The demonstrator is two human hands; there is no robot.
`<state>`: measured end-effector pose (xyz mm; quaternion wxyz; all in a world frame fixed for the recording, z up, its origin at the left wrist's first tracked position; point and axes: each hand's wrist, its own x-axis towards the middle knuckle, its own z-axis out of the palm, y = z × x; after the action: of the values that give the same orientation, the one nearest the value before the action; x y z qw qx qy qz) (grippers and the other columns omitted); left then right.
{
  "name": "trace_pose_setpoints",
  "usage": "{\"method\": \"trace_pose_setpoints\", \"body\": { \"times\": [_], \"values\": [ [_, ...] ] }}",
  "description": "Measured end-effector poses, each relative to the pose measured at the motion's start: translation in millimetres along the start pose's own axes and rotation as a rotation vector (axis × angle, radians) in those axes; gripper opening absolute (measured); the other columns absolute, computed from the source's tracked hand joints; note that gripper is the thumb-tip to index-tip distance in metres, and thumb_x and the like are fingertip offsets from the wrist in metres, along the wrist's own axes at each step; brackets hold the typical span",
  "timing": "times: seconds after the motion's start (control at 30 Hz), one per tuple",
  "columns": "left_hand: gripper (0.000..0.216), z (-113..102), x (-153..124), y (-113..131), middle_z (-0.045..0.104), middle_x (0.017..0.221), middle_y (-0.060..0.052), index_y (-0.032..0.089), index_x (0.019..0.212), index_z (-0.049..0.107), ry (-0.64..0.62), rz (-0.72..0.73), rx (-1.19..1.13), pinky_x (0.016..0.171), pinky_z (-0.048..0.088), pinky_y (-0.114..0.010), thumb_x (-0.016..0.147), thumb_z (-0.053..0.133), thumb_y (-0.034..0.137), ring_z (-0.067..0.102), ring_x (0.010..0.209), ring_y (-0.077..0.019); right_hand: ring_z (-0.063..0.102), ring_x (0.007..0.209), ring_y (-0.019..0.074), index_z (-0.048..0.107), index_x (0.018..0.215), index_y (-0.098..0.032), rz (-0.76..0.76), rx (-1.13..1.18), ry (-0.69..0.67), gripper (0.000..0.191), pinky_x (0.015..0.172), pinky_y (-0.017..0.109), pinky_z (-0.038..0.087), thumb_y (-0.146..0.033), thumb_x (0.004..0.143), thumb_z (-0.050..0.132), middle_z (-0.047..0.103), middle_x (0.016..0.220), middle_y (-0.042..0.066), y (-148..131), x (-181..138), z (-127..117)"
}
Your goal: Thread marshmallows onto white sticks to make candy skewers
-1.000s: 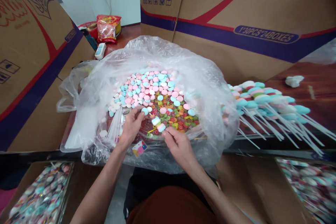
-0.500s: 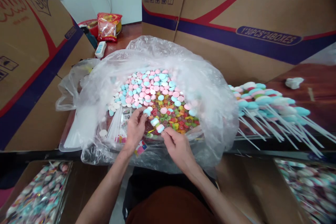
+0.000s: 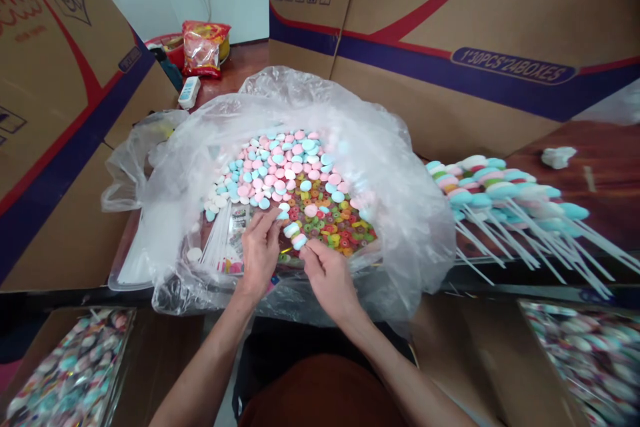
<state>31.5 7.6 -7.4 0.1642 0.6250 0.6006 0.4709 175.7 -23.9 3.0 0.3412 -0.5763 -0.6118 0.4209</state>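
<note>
A clear plastic bag [image 3: 400, 213] lies open before me, full of pink, blue and white candy discs [image 3: 280, 167] and small coloured candy rings [image 3: 330, 223]. My right hand [image 3: 325, 277] pinches a thin white stick that carries a short stack of candy discs [image 3: 295, 235]. My left hand [image 3: 260, 247] pinches a blue candy disc [image 3: 283, 215] just above that stack, at its tip. A bundle of bare white sticks [image 3: 217, 247] lies in the bag left of my left hand.
Finished candy sticks [image 3: 500, 193] lie piled on the brown table to the right. Big cardboard boxes [image 3: 450, 47] stand behind and at left. Trays of wrapped candies [image 3: 70, 367] sit at bottom left and bottom right [image 3: 585, 347]. A snack packet [image 3: 205, 47] lies far back.
Both hands have drawn closer together. The stick with its stack has shifted a little left and up, and my left hand has brought a blue disc to its tip.
</note>
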Motion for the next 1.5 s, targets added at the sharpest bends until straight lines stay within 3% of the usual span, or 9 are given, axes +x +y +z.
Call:
{"method": "trace_pose_setpoints", "body": {
  "times": [0.2, 0.43, 0.7, 0.83, 0.97, 1.1, 1.27, 1.37, 1.5],
  "values": [
    [0.027, -2.4, 1.2, 1.5, 0.070, 0.104, -0.007, 0.022, 0.111, 0.074, -0.105, -0.002, -0.034, 0.084, 0.053, -0.028, 0.096, 0.052, 0.025, 0.067, 0.093, -0.0173, 0.039, 0.055, 0.0116, 0.040, 0.064, -0.022, 0.001, 0.093, -0.010, 0.031, 0.052, 0.023, 0.028, -0.032, 0.093, 0.041, 0.041, 0.055, -0.005, -3.6, -2.9, 3.6],
    [0.031, -1.0, 1.6, -9.3, 0.073, 0.104, -0.007, 0.020, 0.107, 0.075, -0.085, -0.078, -0.025, 0.085, 0.053, -0.031, 0.092, 0.057, 0.040, 0.068, 0.091, -0.0199, 0.039, 0.056, 0.0114, 0.041, 0.065, -0.021, -0.047, 0.010, 0.096, 0.027, 0.054, 0.023, 0.028, -0.024, 0.092, 0.041, 0.041, 0.059, -0.005, -12.2, 3.0, -1.9],
    [0.046, -2.3, 6.1, -11.6, 0.073, 0.114, -0.008, 0.019, 0.109, 0.074, -0.120, -0.196, -0.053, 0.097, 0.052, -0.041, 0.085, 0.058, 0.054, 0.068, 0.101, -0.0259, 0.040, 0.056, 0.0105, 0.042, 0.065, -0.020, -0.052, -0.081, 0.065, 0.027, 0.055, 0.023, 0.026, -0.017, 0.090, 0.047, 0.041, 0.059, -0.005, -17.9, 5.4, -5.1],
    [0.050, -8.1, 9.3, -1.9, 0.075, 0.112, -0.004, 0.024, 0.110, 0.073, -0.124, -0.346, -0.075, 0.096, 0.055, -0.042, 0.078, 0.062, 0.061, 0.070, 0.101, -0.0276, 0.041, 0.058, 0.0108, 0.047, 0.069, -0.020, -0.129, -0.168, -0.005, 0.022, 0.055, 0.023, 0.027, -0.019, 0.090, 0.050, 0.046, 0.063, -0.005, -20.0, -5.3, -31.8],
    [0.038, -21.3, 13.0, 20.1, 0.077, 0.103, -0.001, 0.027, 0.096, 0.076, -0.207, -0.155, -0.074, 0.089, 0.059, -0.036, 0.079, 0.062, 0.058, 0.072, 0.095, -0.0248, 0.043, 0.059, 0.0104, 0.050, 0.071, -0.020, -0.182, -0.193, 0.027, 0.023, 0.057, 0.023, 0.029, -0.020, 0.094, 0.047, 0.048, 0.065, -0.004, -26.0, -30.7, -77.2],
    [0.033, -34.0, 14.9, 21.6, 0.078, 0.098, 0.001, 0.030, 0.092, 0.075, -0.210, -0.045, -0.017, 0.086, 0.060, -0.036, 0.081, 0.060, 0.056, 0.072, 0.092, -0.0244, 0.043, 0.058, 0.0100, 0.050, 0.068, -0.020, -0.181, -0.114, 0.232, 0.032, 0.057, 0.023, 0.031, -0.028, 0.098, 0.044, 0.046, 0.063, -0.004, -26.0, -45.1, -126.6],
    [0.032, -43.7, 10.7, -20.6, 0.076, 0.102, 0.001, 0.029, 0.098, 0.074, -0.105, -0.037, 0.100, 0.091, 0.057, -0.035, 0.081, 0.061, 0.053, 0.070, 0.094, -0.0234, 0.043, 0.059, 0.0119, 0.053, 0.070, -0.020, -0.097, -0.272, 0.649, 0.030, 0.060, 0.023, 0.034, -0.032, 0.096, 0.046, 0.051, 0.063, -0.003, -2.4, -14.7, -170.6],
    [0.030, -51.2, 6.6, -34.7, 0.075, 0.101, -0.001, 0.026, 0.098, 0.074, -0.093, -0.030, 0.151, 0.082, 0.057, -0.031, 0.082, 0.063, 0.048, 0.070, 0.091, -0.0221, 0.045, 0.057, 0.0145, 0.058, 0.070, -0.020, -0.017, -0.501, 0.637, 0.024, 0.059, 0.027, 0.032, -0.025, 0.091, 0.047, 0.059, 0.062, 0.002, 22.6, 14.7, -184.3],
    [0.029, -65.4, 3.0, -30.4, 0.075, 0.097, -0.006, 0.020, 0.095, 0.075, -0.068, -0.072, 0.184, 0.073, 0.056, -0.029, 0.085, 0.058, 0.041, 0.070, 0.086, -0.0207, 0.052, 0.061, 0.0195, 0.065, 0.072, -0.018, 0.089, -0.789, 0.537, 0.018, 0.060, 0.030, 0.032, -0.021, 0.086, 0.054, 0.065, 0.069, 0.010, 52.9, 36.5, -187.7]
  ]
}}
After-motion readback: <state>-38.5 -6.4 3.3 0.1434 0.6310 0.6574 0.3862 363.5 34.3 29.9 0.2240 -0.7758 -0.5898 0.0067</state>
